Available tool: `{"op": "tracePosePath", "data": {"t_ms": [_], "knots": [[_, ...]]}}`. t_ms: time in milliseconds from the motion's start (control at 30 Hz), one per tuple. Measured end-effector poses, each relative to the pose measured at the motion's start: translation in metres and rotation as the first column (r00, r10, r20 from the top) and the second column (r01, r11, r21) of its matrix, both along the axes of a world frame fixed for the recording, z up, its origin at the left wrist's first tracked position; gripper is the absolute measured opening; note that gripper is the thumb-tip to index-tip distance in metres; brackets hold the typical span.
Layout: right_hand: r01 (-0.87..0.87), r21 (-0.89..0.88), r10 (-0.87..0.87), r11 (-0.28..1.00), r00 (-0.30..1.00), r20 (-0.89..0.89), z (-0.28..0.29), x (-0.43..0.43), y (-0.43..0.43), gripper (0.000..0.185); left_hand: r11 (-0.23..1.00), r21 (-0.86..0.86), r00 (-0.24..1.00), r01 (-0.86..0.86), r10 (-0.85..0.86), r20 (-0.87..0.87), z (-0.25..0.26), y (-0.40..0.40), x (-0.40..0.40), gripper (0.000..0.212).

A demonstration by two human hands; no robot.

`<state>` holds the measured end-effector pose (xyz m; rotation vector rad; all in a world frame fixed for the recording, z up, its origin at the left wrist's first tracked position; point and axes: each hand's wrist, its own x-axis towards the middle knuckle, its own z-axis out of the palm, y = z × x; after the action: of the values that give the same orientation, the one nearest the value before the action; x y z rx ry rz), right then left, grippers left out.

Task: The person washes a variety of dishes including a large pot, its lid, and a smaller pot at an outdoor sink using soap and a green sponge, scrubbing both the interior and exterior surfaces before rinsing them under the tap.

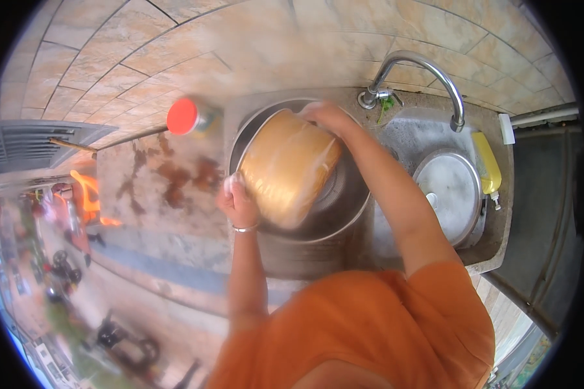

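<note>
A gold-coloured metal pot (pixel 292 165), streaked with soap suds, lies tilted on its side inside a large round metal basin (pixel 355 194). My left hand (pixel 238 199), with foam on its fingers and a bracelet at the wrist, grips the pot's rim at the left. Up at the far side of the pot, my right hand (pixel 326 116) holds its upper edge; those fingertips are blurred and partly hidden. Dotted perforations show on the basin's bottom beside the pot.
Right of the basin, a stone sink (pixel 503 228) holds suds, a round metal lid (pixel 450 194) and a yellow soap bottle (pixel 487 163). A chrome faucet (pixel 418 56) arches over it. A red-lidded jar (pixel 182 116) stands on the stained counter (pixel 141 204). Behind runs a tiled wall (pixel 296 53).
</note>
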<state>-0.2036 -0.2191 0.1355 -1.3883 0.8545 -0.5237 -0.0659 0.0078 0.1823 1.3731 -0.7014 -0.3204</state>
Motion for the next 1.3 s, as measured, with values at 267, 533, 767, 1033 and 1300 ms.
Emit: {"op": "tracePosePath", "data": {"t_ms": [267,533,767,1033,1300], "knots": [[0.015,0.015,-0.015,1.000,1.000,0.007,0.065,0.007,0.030,0.020,0.985,0.161,0.949,-0.062,0.008,0.316,0.032,-0.004,0.006,0.021],[0.075,-0.566,-0.035,0.821,0.996,0.081,0.077,0.020,0.041,0.011,0.964,0.263,0.996,0.045,-0.065,0.069,0.038,-0.021,0.011,0.029],[-0.058,-0.363,0.009,0.930,0.991,-0.137,0.076,0.020,0.037,0.012,0.973,0.230,1.000,0.006,-0.009,0.013,0.039,-0.020,0.008,0.023],[-0.005,-0.898,0.068,0.440,0.997,0.027,0.104,0.032,0.067,0.011,0.944,0.330,0.994,-0.005,-0.032,0.108,0.029,-0.016,0.014,0.019],[0.067,-0.777,-0.014,0.626,0.997,0.075,0.087,0.031,0.051,0.010,0.981,0.192,0.999,0.023,-0.027,0.021,0.031,-0.017,0.009,0.022]]}}
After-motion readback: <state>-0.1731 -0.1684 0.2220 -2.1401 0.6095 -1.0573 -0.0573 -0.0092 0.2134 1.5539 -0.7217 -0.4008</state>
